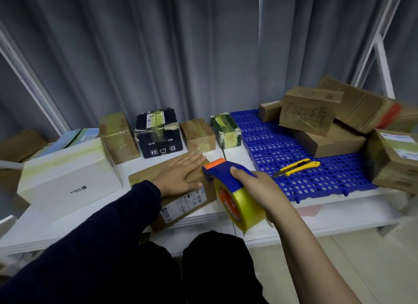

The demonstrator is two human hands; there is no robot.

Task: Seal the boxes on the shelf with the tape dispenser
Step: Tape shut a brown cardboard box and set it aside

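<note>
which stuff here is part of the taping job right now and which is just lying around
In use: tape dispenser, gripped by the right hand; brown box, under the flat left hand.
Lying about: yellow utility knife; blue perforated mat.

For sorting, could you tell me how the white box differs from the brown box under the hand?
The left hand rests on the brown box; the white box is untouched. The brown box bears a shipping label, the white box a logo. Both sit on the shelf.
</note>
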